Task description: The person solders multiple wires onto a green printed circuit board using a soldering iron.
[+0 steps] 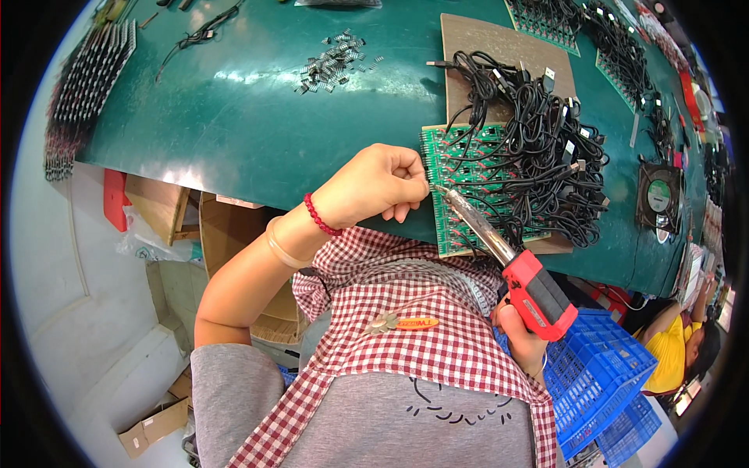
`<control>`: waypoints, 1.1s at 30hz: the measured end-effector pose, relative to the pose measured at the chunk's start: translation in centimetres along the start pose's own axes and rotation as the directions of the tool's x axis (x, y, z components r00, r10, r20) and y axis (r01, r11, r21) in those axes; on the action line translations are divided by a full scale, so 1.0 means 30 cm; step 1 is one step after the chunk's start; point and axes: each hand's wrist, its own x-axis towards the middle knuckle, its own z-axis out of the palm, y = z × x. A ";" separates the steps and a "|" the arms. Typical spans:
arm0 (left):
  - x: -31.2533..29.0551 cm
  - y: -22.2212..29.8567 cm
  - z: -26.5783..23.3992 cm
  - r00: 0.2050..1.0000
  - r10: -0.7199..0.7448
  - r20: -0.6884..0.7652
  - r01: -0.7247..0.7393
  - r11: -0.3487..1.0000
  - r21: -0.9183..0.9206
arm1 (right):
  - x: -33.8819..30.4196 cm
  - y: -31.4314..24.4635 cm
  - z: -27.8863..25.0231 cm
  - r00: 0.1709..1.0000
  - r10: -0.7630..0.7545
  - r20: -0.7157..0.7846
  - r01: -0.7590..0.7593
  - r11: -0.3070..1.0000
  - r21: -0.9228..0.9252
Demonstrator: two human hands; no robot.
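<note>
My left hand (386, 183) is closed in a pinch at the left edge of a green circuit board panel (447, 228). Whatever lies between its fingertips is hidden or too small to name. My right hand (519, 331) grips a red and black soldering gun (538, 296) from below. The gun's metal barrel slants up and left, and its tip meets or nearly meets the panel close to my left fingertips. Black USB cables (538, 160), bundled in loops, cover the panel's right part, with their wires running to the small boards.
A brown board (499, 43) lies partly under the panel on the green table (234, 117). Small metal parts (335, 64) are heaped farther back. Stacked panels (90, 86) stand far left; a fan (658, 195) sits right. Blue crates (597, 374) and a person in yellow (667, 351) are lower right.
</note>
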 end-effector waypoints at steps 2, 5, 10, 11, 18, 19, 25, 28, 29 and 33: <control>0.000 -0.001 0.000 1.000 -0.003 -0.001 0.003 1.000 0.003 | -0.005 -0.007 0.006 1.000 0.024 -0.016 -0.023 0.999 0.031; -0.001 -0.001 0.000 1.000 -0.002 -0.006 0.002 1.000 0.002 | -0.011 -0.007 0.008 0.999 0.042 -0.027 -0.040 0.997 0.060; 0.001 -0.005 0.001 1.000 0.007 -0.011 -0.006 1.000 0.012 | -0.013 -0.010 0.009 0.999 0.023 -0.033 -0.020 0.997 0.078; 0.002 -0.004 0.002 1.000 0.007 -0.010 -0.006 1.000 0.012 | -0.016 -0.002 0.002 1.000 0.013 -0.011 -0.012 0.998 0.061; -0.002 -0.001 0.001 1.000 0.016 -0.013 -0.015 1.000 0.026 | -0.043 0.043 0.010 0.993 -0.007 -0.120 0.022 0.992 0.123; -0.002 -0.002 0.001 1.000 0.016 -0.010 -0.015 1.000 0.022 | -0.042 0.041 0.010 0.993 -0.008 -0.119 0.023 0.992 0.123; -0.015 0.031 -0.009 0.999 0.046 0.020 -0.049 0.979 0.198 | -0.035 0.015 0.009 0.994 -0.011 -0.104 0.024 0.993 0.120; -0.012 0.090 -0.071 0.965 0.234 -0.121 -0.122 0.803 0.583 | -0.025 -0.013 0.019 0.990 -0.006 -0.142 0.040 0.970 0.241; 0.034 0.087 -0.114 0.849 0.490 -0.199 -0.163 0.601 0.782 | -0.023 -0.027 0.022 0.986 0.022 -0.167 0.024 0.963 0.268; 0.186 0.102 -0.248 0.503 0.840 -0.207 0.126 0.165 0.978 | -0.015 -0.050 0.024 0.985 0.033 -0.170 0.021 0.953 0.304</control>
